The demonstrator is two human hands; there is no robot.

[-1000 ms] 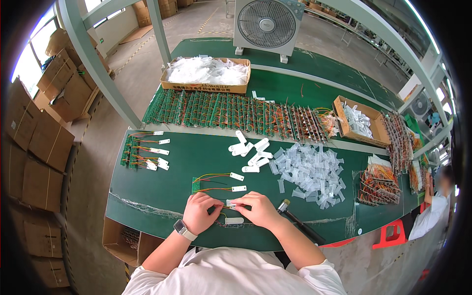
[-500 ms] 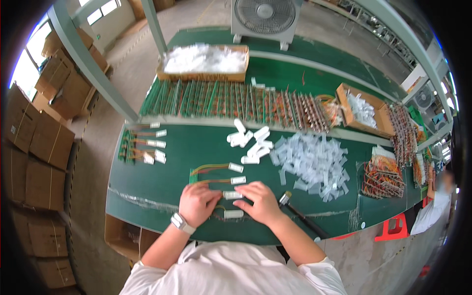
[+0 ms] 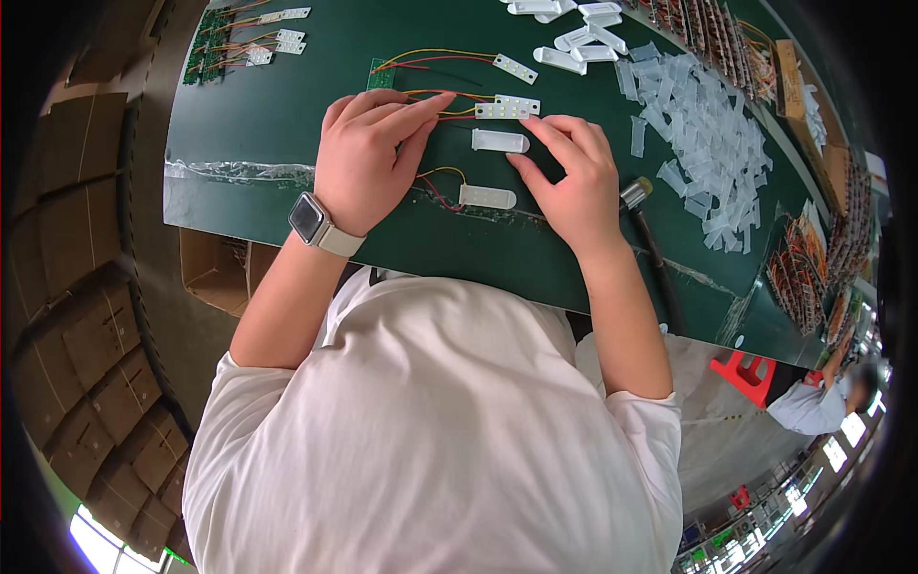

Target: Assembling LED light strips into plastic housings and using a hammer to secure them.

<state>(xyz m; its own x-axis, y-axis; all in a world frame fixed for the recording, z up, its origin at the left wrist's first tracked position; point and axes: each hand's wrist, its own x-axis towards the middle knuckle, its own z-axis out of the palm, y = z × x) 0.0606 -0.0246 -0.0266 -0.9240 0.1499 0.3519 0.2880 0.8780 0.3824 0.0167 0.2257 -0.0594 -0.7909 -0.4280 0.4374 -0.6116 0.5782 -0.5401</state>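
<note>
My left hand (image 3: 368, 153) pinches thin red and yellow wires between thumb and forefinger, close to a small white LED board (image 3: 501, 111). At that board's other end is the forefinger of my right hand (image 3: 577, 177), with thumb and fingers apart. Its thumb tip is by the rounded end of an empty white plastic housing (image 3: 499, 142). Another LED board (image 3: 517, 101) lies just beyond, partly overlapped, and a third LED board (image 3: 516, 68) is farther off. Nearer me, a wired housing (image 3: 488, 197) lies on the table. A green circuit board (image 3: 382, 75) shows behind my left hand.
Loose white housings (image 3: 574, 43) and a pile of translucent plastic pieces (image 3: 703, 143) lie at the far right. A hammer (image 3: 645, 225) rests beside my right forearm. Wired green boards (image 3: 206, 46) sit at the far left. Another person (image 3: 822, 402) is off to the right.
The view has tilted down, so the table sits higher in the picture. Between my hands, an LED board and an empty housing now show apart. My right thumb and forefinger have spread.
</note>
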